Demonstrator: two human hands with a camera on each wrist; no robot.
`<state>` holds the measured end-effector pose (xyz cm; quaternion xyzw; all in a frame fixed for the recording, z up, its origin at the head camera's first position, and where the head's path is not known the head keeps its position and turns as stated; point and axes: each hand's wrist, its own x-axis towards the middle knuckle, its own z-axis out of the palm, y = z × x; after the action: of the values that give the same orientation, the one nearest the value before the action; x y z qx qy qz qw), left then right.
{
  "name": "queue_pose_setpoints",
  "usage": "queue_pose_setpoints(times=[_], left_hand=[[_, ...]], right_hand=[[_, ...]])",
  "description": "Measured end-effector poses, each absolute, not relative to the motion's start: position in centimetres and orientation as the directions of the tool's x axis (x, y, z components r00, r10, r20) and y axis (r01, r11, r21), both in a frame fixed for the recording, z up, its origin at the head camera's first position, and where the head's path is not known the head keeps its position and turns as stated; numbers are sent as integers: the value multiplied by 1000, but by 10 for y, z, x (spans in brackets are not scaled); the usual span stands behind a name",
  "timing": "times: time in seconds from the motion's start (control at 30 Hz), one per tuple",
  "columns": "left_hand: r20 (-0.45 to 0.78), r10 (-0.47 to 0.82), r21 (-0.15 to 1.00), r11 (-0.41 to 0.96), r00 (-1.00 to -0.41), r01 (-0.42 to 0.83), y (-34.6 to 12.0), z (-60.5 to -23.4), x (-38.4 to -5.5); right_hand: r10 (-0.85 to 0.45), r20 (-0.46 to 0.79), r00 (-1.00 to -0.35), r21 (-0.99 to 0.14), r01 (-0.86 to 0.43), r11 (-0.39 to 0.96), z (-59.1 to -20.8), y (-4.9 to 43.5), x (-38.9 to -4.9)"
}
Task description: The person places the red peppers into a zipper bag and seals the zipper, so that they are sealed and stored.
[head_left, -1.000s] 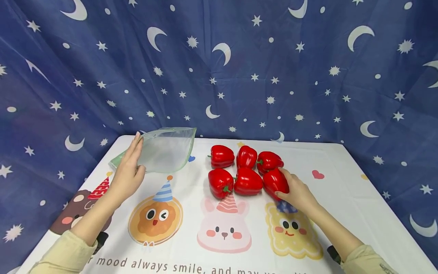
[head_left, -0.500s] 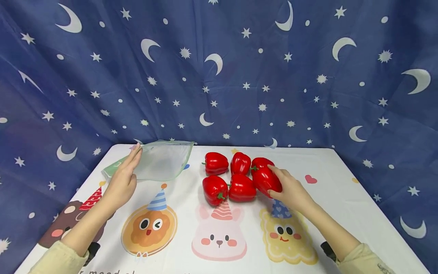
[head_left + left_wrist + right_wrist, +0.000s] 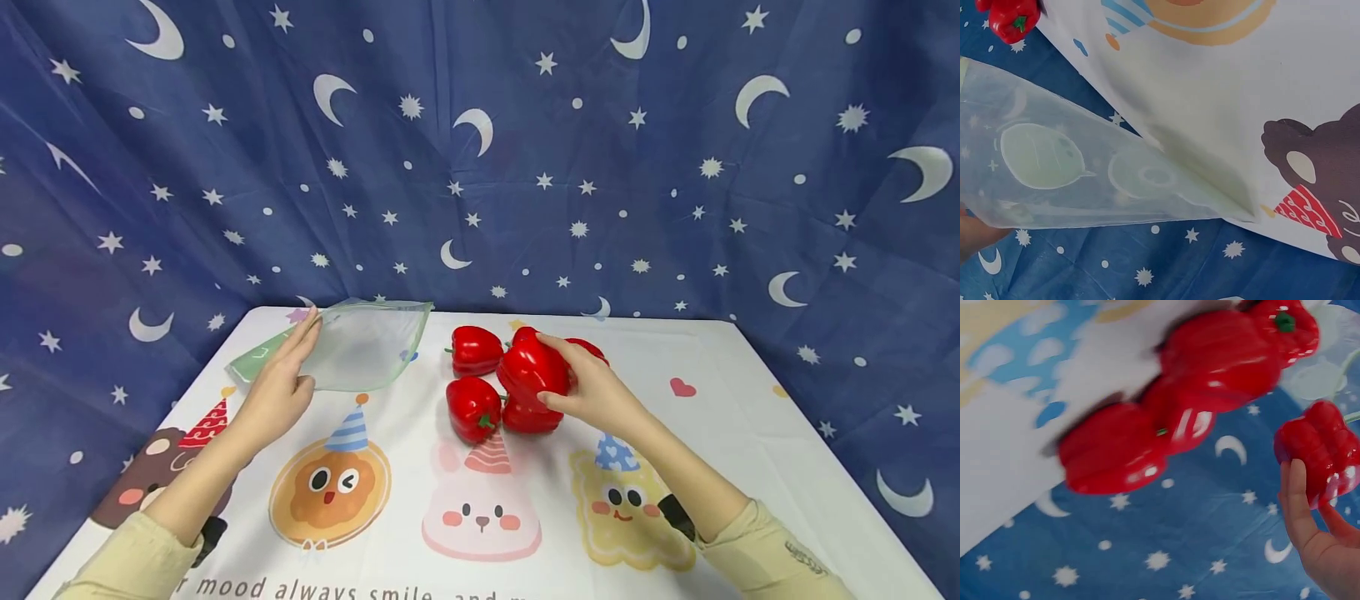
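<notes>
My right hand (image 3: 596,390) grips a glossy red bell pepper (image 3: 534,367), thumb on the near side and fingers over the far side; it overlaps other peppers in the head view. The right wrist view shows the same held pepper (image 3: 1316,447) at the fingertips. On the left, my left hand (image 3: 281,392) lies with fairly straight fingers against a clear, green-edged plastic bag (image 3: 360,350). The bag's wide end faces the peppers. In the left wrist view only a bit of the hand (image 3: 979,236) shows beside the bag (image 3: 1097,169).
Several more red bell peppers sit mid-table, including a back-left pepper (image 3: 474,350) and a front-left pepper (image 3: 474,408) with a green stem. A white cloth with cartoon prints (image 3: 480,517) covers the table. Behind hangs a blue curtain (image 3: 480,167) with moons and stars.
My right hand has lifted the front-right pepper and carried it left over the others. The left hand stays at the bag. The head view has shifted slightly.
</notes>
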<state>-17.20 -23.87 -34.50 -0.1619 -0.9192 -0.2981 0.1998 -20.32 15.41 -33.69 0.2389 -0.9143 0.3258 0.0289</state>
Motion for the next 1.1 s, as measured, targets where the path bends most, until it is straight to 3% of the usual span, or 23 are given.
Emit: queue_pose_setpoints(times=[0.37,0.67,1.1], left_hand=[[454,203,490,757,-868,433,-233,-348,-175],[402,213,517,749,-890,413,-231,-343,-175],[399,245,485,762,-884,430,-231,-348,-175]], right_hand=[[-564,193,-803,-674,-526,518,-317,99,-203],[-622,168,-765,-758,-504,415,-316,55,-212],[-620,141,-772,-699,-521,489,-318,20,-226]])
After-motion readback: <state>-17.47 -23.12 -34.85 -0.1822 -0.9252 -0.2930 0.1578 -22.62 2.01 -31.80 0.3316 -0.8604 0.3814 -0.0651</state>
